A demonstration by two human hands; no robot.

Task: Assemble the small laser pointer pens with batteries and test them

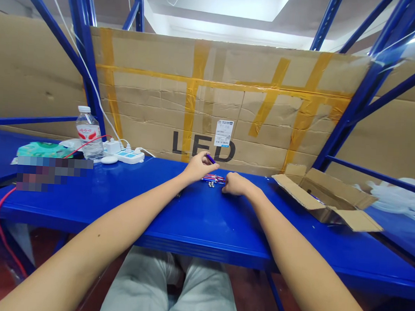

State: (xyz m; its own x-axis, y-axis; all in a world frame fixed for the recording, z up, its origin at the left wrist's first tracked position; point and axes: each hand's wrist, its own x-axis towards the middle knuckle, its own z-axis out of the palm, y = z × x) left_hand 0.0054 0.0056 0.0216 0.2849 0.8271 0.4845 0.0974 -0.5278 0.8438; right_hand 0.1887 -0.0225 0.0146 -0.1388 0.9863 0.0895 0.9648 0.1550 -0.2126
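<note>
My left hand [199, 167] is closed around a short purple pen barrel [210, 159], held tilted just above the blue table. Below it lies a small cluster of blue and red pens [213, 178] with shiny metal parts. A few small silver pieces [211, 184] sit in front of the cluster. At the right end of the pens, my right hand [234, 183] rests low at the tabletop with its fingers curled together. Whatever those fingertips pinch, if anything, is hidden.
An open cardboard box [326, 195] stands at the right. On the left are a water bottle [89, 136], a green packet [45, 150], a white power strip [129, 156] and a red cable [0, 218]. A tall cardboard panel [150, 105] backs the blue table [203, 230] between blue rack posts.
</note>
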